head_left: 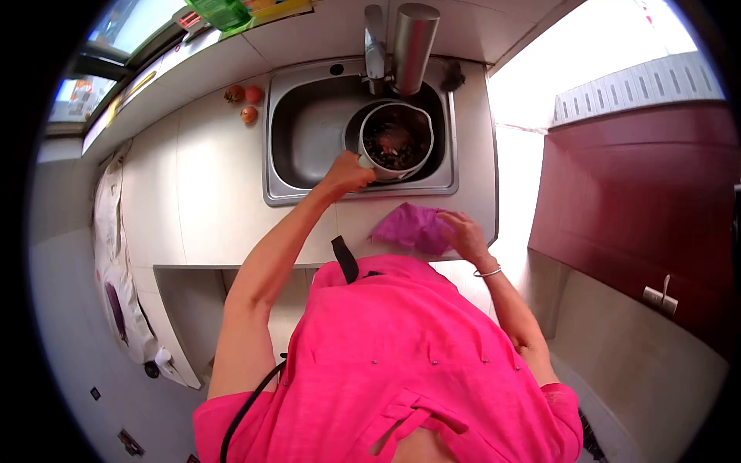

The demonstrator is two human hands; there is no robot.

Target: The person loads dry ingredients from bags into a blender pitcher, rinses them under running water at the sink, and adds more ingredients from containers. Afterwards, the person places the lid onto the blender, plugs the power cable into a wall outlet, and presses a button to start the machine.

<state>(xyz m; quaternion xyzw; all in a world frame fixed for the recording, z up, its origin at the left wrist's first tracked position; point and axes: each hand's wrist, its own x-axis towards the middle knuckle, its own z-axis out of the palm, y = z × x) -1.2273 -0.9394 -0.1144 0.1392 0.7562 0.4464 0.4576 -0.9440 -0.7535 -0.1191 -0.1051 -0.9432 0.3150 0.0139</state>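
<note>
My left hand (349, 176) is closed around the pale handle of a pot (421, 116), at the pot's near left side. The pot is in the right part of the steel sink (289, 189), under the faucet (375, 46). Dark bits and a reddish patch show inside it, but I cannot make out what they are. On the counter in front of the sink lies a crumpled purple cloth (409, 228). My right hand (465, 235), with a bangle at the wrist, has its fingers bent onto the cloth's right end; the fingertips are partly hidden.
A metal cylinder (415, 50) stands beside the faucet. Several round reddish-orange vegetables (248, 115) lie left of the sink. A dark scrubber-like thing (453, 77) sits at the sink's back right corner. The dark red cabinet door (625, 201) is to the right, beyond the counter's edge.
</note>
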